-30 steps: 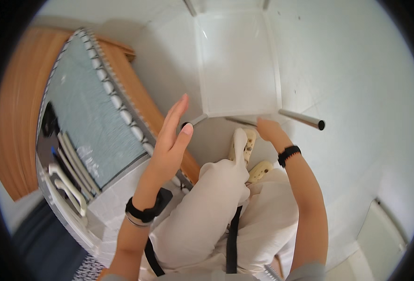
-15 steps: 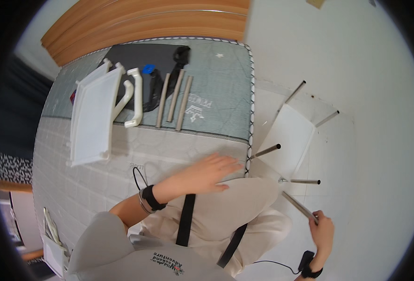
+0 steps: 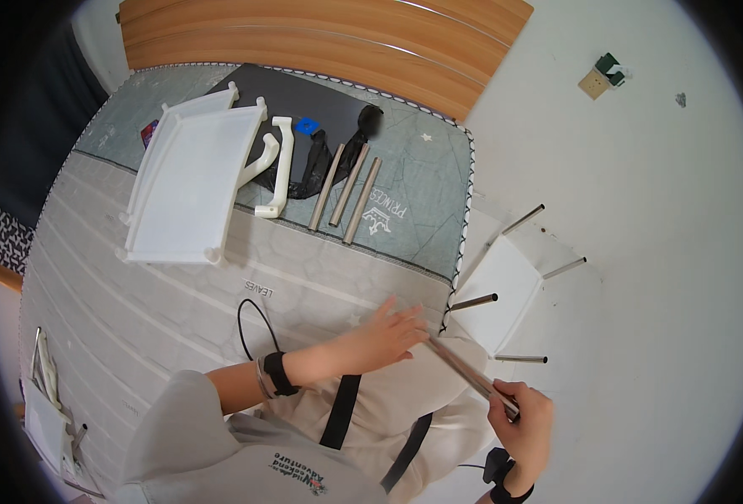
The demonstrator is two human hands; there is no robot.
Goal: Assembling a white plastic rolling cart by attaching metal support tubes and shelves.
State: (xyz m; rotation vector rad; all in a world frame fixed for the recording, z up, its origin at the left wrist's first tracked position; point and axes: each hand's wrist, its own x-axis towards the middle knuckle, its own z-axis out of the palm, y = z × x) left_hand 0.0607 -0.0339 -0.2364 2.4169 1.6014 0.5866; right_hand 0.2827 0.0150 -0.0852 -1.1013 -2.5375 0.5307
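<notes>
and here's the right hand (image 3: 527,424), fingers curled snugly around the near end of a metal tube (image 3: 464,370), thumb along the top! the tube slants over the lap from that grip toward the left hand's fingertips; whether a second one lies against it, i can't tell. the left hand (image 3: 382,340) is spread wide, palm down, with nothing visible in its grasp; whether a fingertip touches the tube's far end, i can't say.

how does it handle? looks light, stiff and hard to damage, though that shiny round wall could slip or roll. an end grip would let the far tip swing; a hold near mid-length should balance better.

beyond the left hand, on the bed (image 3: 304,277), lie three loose tubes (image 3: 349,186), with curved white pieces (image 3: 284,168) and white trays (image 3: 188,189) farther left. ahead of the right hand, a white panel (image 3: 506,290) with metal legs pointing up!
</notes>
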